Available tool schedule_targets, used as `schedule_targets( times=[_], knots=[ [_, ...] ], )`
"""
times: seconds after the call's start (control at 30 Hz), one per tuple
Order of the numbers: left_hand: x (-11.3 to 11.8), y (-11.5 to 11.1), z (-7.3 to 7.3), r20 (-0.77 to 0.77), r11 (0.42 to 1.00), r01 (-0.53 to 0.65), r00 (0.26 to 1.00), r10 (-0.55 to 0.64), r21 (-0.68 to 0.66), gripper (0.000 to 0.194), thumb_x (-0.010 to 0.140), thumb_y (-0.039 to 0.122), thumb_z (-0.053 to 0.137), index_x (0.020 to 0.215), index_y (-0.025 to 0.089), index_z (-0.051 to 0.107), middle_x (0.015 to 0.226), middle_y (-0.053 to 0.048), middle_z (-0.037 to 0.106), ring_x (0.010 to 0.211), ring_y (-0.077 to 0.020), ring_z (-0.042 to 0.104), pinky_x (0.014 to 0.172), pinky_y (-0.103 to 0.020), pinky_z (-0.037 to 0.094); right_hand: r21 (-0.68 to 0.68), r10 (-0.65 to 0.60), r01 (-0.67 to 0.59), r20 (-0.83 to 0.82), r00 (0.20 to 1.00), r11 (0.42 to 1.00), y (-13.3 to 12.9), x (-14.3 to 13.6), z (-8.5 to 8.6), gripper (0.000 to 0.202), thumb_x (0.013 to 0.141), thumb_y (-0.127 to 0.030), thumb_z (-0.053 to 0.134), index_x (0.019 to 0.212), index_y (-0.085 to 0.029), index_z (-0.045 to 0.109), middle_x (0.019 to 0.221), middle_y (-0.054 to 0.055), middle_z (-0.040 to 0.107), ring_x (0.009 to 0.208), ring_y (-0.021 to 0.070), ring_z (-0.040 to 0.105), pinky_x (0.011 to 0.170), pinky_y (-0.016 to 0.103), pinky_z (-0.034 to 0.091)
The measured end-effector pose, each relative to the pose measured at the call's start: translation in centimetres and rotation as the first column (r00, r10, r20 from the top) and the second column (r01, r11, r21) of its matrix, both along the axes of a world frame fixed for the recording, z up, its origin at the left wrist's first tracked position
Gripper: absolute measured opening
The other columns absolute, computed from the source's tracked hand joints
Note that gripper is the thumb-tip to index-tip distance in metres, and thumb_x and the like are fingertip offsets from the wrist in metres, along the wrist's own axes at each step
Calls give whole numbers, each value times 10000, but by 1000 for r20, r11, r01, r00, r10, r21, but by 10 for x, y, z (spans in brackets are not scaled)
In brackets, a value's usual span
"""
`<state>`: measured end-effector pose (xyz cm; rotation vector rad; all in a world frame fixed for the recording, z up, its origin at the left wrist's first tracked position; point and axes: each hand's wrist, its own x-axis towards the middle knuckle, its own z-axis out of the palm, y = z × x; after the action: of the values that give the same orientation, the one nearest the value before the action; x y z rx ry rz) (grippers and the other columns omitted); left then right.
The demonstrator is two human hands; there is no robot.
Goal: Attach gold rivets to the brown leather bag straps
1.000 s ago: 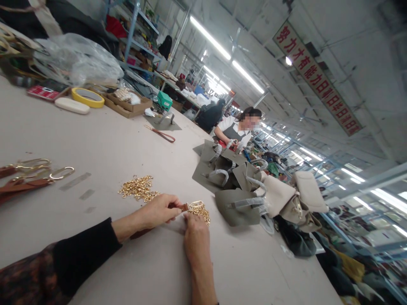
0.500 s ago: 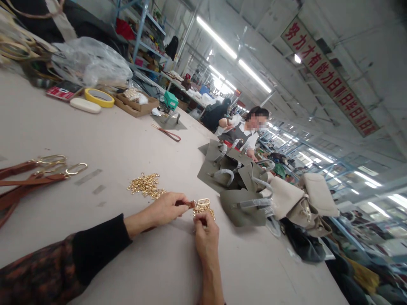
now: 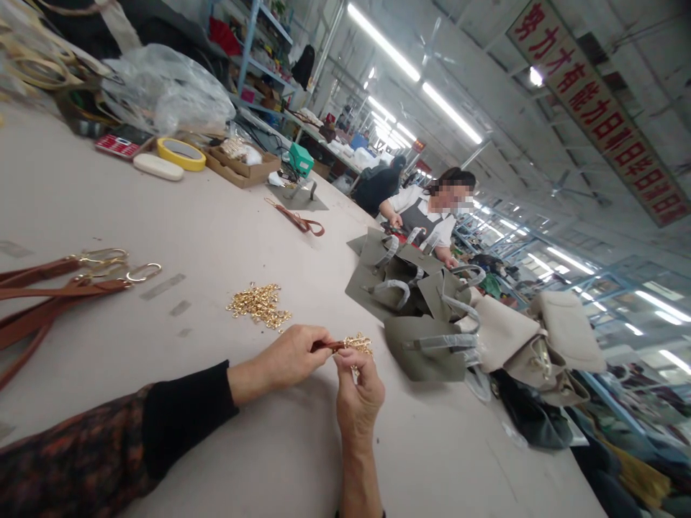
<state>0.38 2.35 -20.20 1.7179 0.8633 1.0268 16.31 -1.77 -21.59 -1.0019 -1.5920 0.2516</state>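
While both hands meet low over the pale surface (image 3: 162, 216), the left hand (image 3: 291, 357) pinches the end of a brown strap (image 3: 327, 346) and the right hand (image 3: 358, 392) pinches a small gold fitting (image 3: 358, 343) at the strap's tip.

Fingers of both hands are pressed together around these pieces, just above the surface, the strap end lying between the two thumbs. Just beyond the left hand sits a loose heap of gold rings (image 3: 259, 305). Well off to that hand's outer side lie finished brown straps with gold clasps (image 3: 80, 277). Past the right hand, grey-green bags (image 3: 415, 309) and cream bags (image 3: 534, 338) are piled, and beyond them a co-worker (image 3: 426, 216) bends over another bag.
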Motion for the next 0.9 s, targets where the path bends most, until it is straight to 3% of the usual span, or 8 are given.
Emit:
schedule_targets(
  times=[0.17, 0.3, 0.43, 0.7, 0.8, 0.9],
  knots=[
    [3, -1, -3, 43, 999, 31, 999, -31, -5, 286, 784, 318, 471, 836, 151, 698, 699, 5, 615, 633, -190, 543, 570, -277, 349, 4, 0, 0, 58, 998, 1000, -2, 3, -1, 117, 928, -95, 606, 870, -195, 618, 915, -9, 662, 924, 129, 637, 903, 241, 478],
    [2, -2, -3, 41, 997, 18, 999, -21, 69, 279, 781, 279, 455, 826, 153, 699, 706, 7, 613, 635, -180, 542, 573, -274, 351, 27, -34, 31, 110, 993, 999, -3, 3, 0, 109, 933, -98, 599, 896, -196, 628, 940, -9, 668, 934, 123, 636, 901, 227, 468],
    [2, -2, 0, 58, 993, 17, 998, -24, 119, 267, 798, 254, 458, 850, 153, 700, 728, 8, 609, 645, -169, 532, 585, -268, 353, 0, -72, 72, 62, 996, 997, -4, 1, 0, 56, 925, -143, 634, 921, -199, 633, 949, -6, 665, 919, 126, 630, 881, 231, 472],
    [0, -4, 6, 103, 994, 77, 991, -84, 75, 251, 841, 269, 498, 927, 160, 706, 792, 0, 623, 699, -178, 549, 632, -262, 375, -207, -113, 51, -299, 948, 977, -3, -7, 0, 187, 852, -266, 715, 909, -156, 575, 824, 15, 614, 782, 150, 609, 730, 258, 513],
    [-2, -5, 8, 143, 989, 149, 979, -148, 3, 208, 856, 309, 540, 904, 175, 693, 807, 11, 630, 725, -184, 547, 641, -254, 381, -270, -126, -6, -469, 874, 963, -2, -11, 2, 342, 781, -283, 761, 1003, -159, 531, 836, 15, 610, 761, 147, 602, 706, 256, 520],
    [-2, -4, 8, 130, 988, 139, 983, -129, -67, 208, 833, 363, 581, 781, 174, 650, 723, 20, 591, 686, -184, 506, 615, -253, 360, -333, -97, -161, -640, 762, 929, 0, -16, -2, 542, 713, -291, 798, 1125, -166, 469, 941, 43, 621, 865, 171, 616, 789, 289, 529]
  ],
)
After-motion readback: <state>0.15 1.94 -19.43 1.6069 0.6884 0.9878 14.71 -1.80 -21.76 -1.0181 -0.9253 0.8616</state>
